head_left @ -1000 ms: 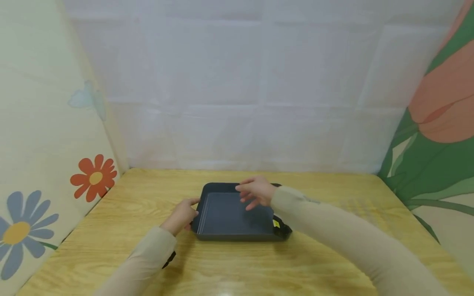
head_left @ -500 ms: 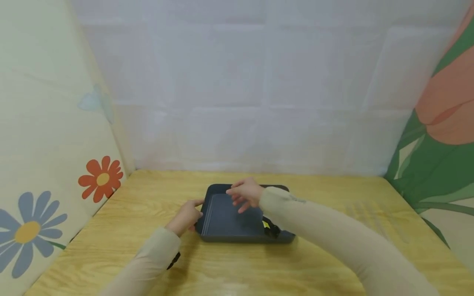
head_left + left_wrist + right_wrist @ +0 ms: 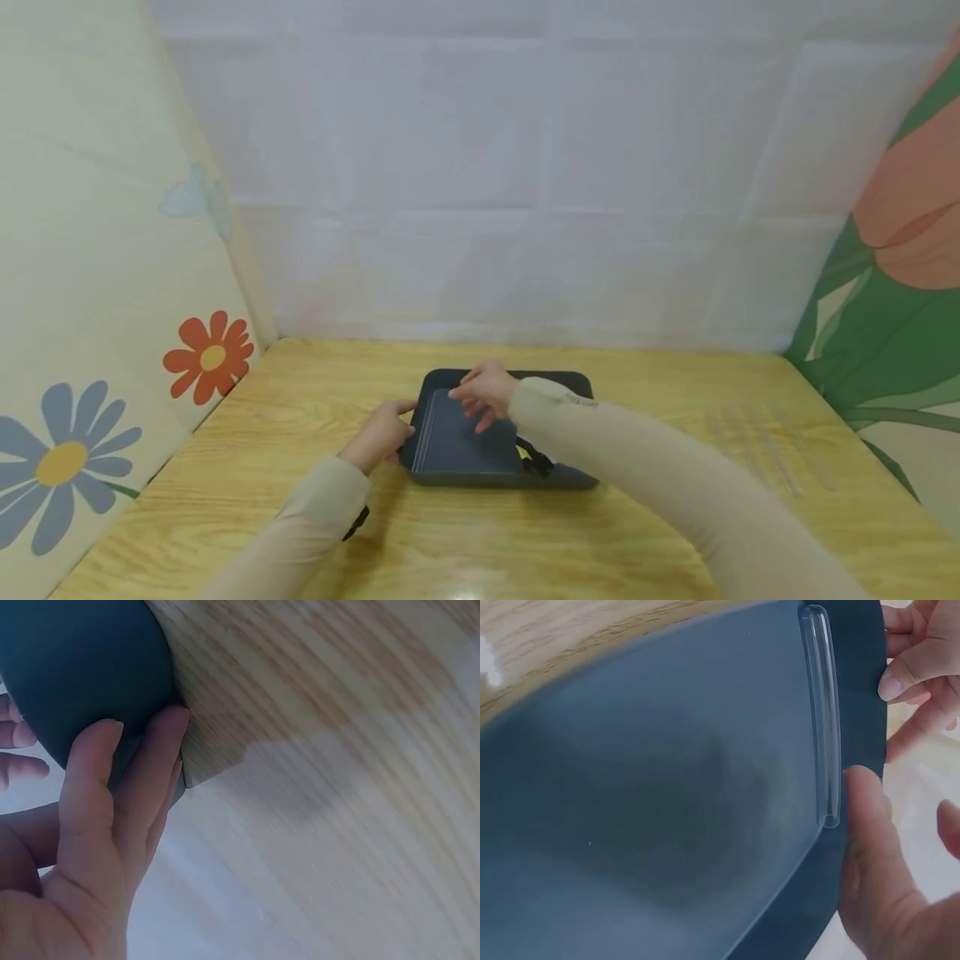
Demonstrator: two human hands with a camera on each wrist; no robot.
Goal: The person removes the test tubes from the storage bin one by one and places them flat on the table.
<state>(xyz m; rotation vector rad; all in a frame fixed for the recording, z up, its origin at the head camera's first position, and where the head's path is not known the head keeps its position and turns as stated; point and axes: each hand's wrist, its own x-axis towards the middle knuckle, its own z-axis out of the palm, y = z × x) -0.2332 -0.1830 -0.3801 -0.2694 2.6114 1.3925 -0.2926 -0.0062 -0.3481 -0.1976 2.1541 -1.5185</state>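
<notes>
A dark blue-grey rectangular tray [image 3: 577,480] rests on the wooden table. My left hand [image 3: 380,433] holds its left side, the fingers against the outer wall in the left wrist view. Along the tray's left inner wall lies a clear tube [image 3: 822,716]. Over the left half of the tray hovers my right hand [image 3: 486,393], thumb and fingers apart with nothing between them. In the right wrist view, a right-hand finger [image 3: 866,795] is right beside the lower end of the tube.
Several clear tubes [image 3: 772,450] lie side by side on the right part of the wooden table [image 3: 645,533]. A white sheet [image 3: 435,183] hangs behind the table. Flower-printed cloths stand at the left and right edges.
My right hand has moved left across the tray, toward its left inner wall. The left hand stays at the tray's left side. The head view has shifted slightly.
</notes>
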